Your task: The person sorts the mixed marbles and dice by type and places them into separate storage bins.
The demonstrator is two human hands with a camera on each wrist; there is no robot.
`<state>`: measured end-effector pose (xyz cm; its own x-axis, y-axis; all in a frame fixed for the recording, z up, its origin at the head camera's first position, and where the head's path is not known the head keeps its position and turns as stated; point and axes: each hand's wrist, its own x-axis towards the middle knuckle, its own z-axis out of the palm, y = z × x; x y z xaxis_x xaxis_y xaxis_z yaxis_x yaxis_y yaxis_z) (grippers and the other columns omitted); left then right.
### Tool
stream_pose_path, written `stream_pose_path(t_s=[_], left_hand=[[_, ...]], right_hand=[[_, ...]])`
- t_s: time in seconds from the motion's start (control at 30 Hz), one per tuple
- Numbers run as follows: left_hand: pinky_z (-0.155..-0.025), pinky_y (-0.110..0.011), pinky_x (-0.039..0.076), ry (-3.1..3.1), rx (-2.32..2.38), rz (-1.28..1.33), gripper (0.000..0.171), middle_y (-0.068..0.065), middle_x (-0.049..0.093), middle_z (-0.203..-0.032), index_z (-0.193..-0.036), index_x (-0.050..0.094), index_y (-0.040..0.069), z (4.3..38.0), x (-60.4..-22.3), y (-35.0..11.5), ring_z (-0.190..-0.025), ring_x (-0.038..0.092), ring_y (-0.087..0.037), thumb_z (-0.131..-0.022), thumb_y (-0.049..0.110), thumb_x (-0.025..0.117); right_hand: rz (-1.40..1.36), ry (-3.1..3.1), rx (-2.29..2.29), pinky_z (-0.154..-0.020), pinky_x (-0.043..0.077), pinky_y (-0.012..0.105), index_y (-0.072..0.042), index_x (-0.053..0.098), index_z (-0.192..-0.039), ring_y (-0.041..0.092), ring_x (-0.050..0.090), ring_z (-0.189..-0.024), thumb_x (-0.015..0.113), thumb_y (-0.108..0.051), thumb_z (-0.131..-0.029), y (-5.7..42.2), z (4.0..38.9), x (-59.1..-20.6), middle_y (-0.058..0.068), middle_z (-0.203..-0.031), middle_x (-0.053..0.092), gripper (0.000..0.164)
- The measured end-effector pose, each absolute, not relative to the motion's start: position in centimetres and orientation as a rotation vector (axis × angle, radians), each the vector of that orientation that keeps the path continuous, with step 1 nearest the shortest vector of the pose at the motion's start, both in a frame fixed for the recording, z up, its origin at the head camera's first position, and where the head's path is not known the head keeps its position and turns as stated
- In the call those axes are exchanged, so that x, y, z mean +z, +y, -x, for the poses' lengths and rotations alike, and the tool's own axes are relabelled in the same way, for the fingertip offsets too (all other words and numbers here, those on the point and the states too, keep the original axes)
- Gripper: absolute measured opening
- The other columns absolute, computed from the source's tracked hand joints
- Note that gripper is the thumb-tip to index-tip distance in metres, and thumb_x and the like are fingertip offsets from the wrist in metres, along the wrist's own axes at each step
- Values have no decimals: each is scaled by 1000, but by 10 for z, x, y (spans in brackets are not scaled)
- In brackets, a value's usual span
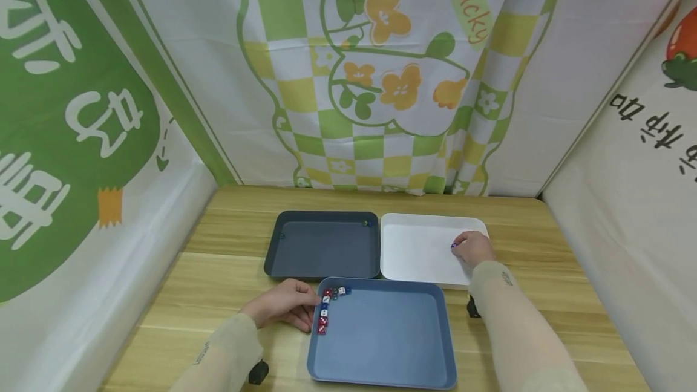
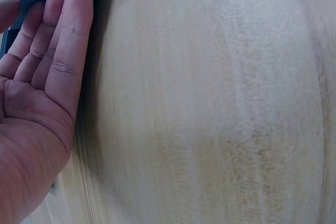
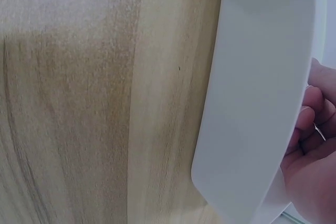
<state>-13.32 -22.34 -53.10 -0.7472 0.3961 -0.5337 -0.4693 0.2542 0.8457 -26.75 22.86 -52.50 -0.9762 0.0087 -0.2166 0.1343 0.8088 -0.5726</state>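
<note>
My right hand (image 1: 475,249) pinches a small blue die (image 1: 454,245) between thumb and fingertips, over the right part of the white tray (image 1: 414,247). In the right wrist view the curled fingers (image 3: 307,116) show just past the tray's side wall, which hides the die there. Resting at the left rim of the blue-grey tray (image 1: 386,337) is my left hand (image 1: 285,303), its fingers fairly straight against the outer wall. Inside that tray, several red, white and blue dice (image 1: 323,313) form a row down the left wall, and more dice (image 1: 342,290) line the top-left corner.
A dark grey tray (image 1: 327,250) stands at the back left, beside the white one. It holds a small die (image 1: 282,236) at its left wall and dark dice (image 1: 366,223) in its far right corner. All stand on a wooden table (image 1: 229,235) with printed curtains (image 1: 381,156) around it.
</note>
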Motion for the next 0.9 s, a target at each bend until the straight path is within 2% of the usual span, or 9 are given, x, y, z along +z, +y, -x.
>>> stream_pose_path(t_s=[0.17, 0.43, 0.63, 0.73, 0.8, 0.9], left_hand=[[-66, -38, 63, 1831, 1576, 56, 23, -12, 71, -77, -93, 68, 0, 133, -533, -224, -65, 69, -18, -97, 23, 68], [-67, -39, 63, 1825, 1575, 69, 23, -12, 70, -78, -94, 67, 0, 134, -534, -223, -65, 69, -18, -97, 23, 67], [-68, -38, 63, 1814, 1583, 69, 22, -11, 70, -78, -92, 67, 1, 133, -533, -224, -65, 69, -17, -97, 23, 67], [-68, -37, 63, 1806, 1590, 67, 21, -10, 70, -77, -92, 67, 2, 132, -534, -224, -65, 69, -16, -97, 22, 66], [-68, -37, 63, 1801, 1596, 66, 21, -10, 69, -77, -92, 67, 2, 133, -534, -224, -65, 69, -16, -97, 22, 66], [-68, -37, 63, 1794, 1602, 66, 21, -11, 69, -78, -92, 67, 2, 133, -535, -225, -65, 69, -16, -98, 22, 66]], right_hand=[[-93, 2806, -903, -92, 49, 51, 2, 73, -98, 37, 60, -99, 73, -9, -86, 229, 268, -525, 22, -108, 70, 16], [-98, 2787, -923, -73, 48, 38, 2, 73, -99, 29, 60, -84, 74, -9, -85, 232, 268, -525, 15, -92, 71, 18], [-64, 2788, -898, -86, 50, 46, 4, 72, -106, 35, 60, -97, 72, -11, -86, 236, 267, -524, 20, -104, 71, 25], [-46, 2777, -894, -89, 50, 48, 5, 71, -112, 35, 61, -97, 71, -12, -88, 238, 269, -523, 20, -105, 71, 29], [-31, 2772, -905, -85, 52, 46, 6, 69, -116, 32, 62, -92, 71, -13, -90, 240, 270, -522, 20, -102, 71, 33], [-8, 2767, -951, -72, 51, 39, 6, 66, -123, 24, 63, -79, 70, -15, -93, 241, 274, -519, 17, -94, 69, 37]])
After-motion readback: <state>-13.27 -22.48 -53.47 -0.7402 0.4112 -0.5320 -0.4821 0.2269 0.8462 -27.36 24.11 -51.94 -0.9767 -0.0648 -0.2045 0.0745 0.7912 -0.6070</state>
